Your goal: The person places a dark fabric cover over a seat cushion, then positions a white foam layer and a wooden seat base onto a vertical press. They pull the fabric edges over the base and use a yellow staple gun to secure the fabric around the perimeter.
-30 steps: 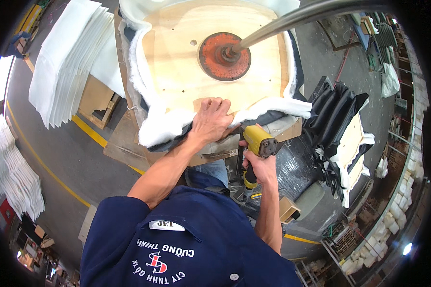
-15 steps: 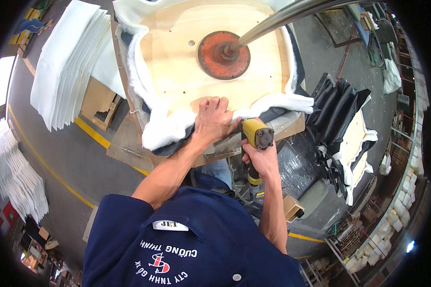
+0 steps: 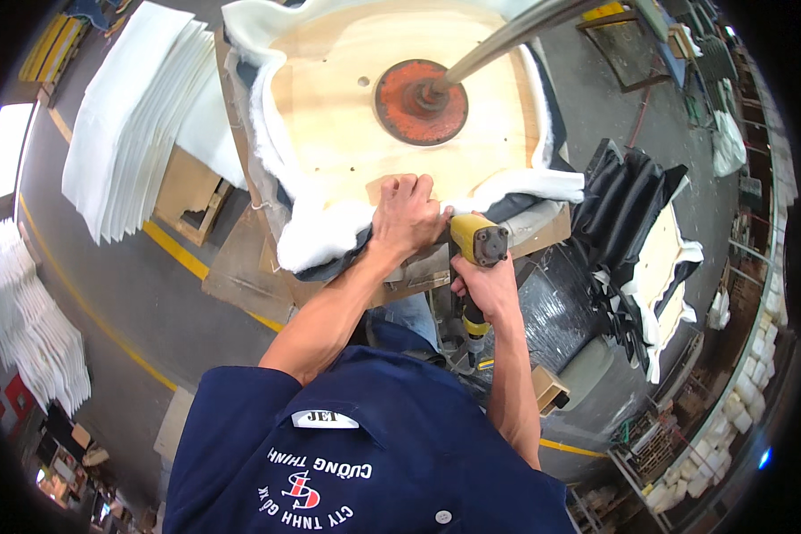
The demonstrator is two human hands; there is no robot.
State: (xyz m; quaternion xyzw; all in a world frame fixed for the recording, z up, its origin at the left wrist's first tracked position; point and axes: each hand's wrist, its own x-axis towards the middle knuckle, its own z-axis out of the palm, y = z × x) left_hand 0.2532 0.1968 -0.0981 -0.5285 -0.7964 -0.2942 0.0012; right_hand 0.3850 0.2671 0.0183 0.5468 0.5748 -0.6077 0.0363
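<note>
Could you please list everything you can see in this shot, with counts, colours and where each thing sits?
Round pale plywood seat panel: one, light wood, top centre.
White padding wrap: one, white, folded over the panel's edge.
Rust-red round metal plate: one, on the panel's centre, with a grey metal pole rising from it.
Yellow handheld power stapler: one, yellow and black, at the panel's near edge.
Stacks of white foam sheets: two, at upper left and far left.
Black upholstered seat pieces: a pile, black, right.
Brown cardboard box: one, under the upper stack.
Left hand: presses the padding down with its fingers.
Right hand: grips the stapler.
</note>
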